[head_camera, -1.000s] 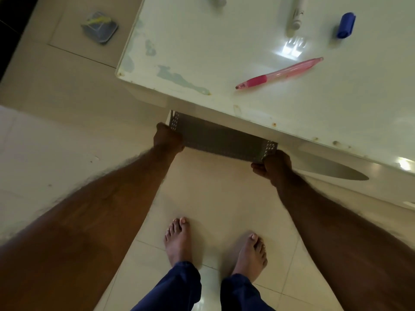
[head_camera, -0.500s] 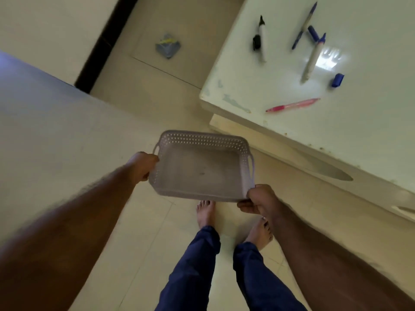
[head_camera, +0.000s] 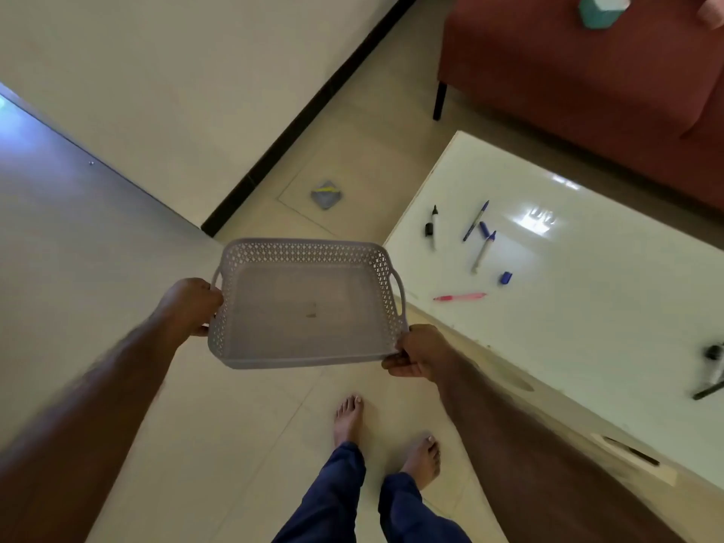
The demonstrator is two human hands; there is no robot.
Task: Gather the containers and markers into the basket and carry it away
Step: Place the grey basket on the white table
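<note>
A shallow grey perforated basket [head_camera: 305, 303] hangs in the air above the floor, with nothing inside it. My left hand [head_camera: 188, 307] grips its left rim and my right hand [head_camera: 419, 352] grips its near right corner. On the white table [head_camera: 587, 307] to the right lie a black marker [head_camera: 432, 226], a blue pen [head_camera: 476, 220], a white marker with a blue tip [head_camera: 484, 250], a loose blue cap [head_camera: 506, 277] and a pink pen [head_camera: 460, 297]. Dark objects [head_camera: 711, 370] sit at the table's right edge, cut off by the frame.
A small grey container with a yellow mark [head_camera: 326, 194] lies on the floor by the wall. A red sofa [head_camera: 587, 80] stands behind the table with a teal object [head_camera: 599, 9] on it. My bare feet [head_camera: 348, 421] stand on the tiled floor.
The basket has come out from under the table and risen to waist height in both hands. My view has pulled back and swung left, so the table now lies to the right.
</note>
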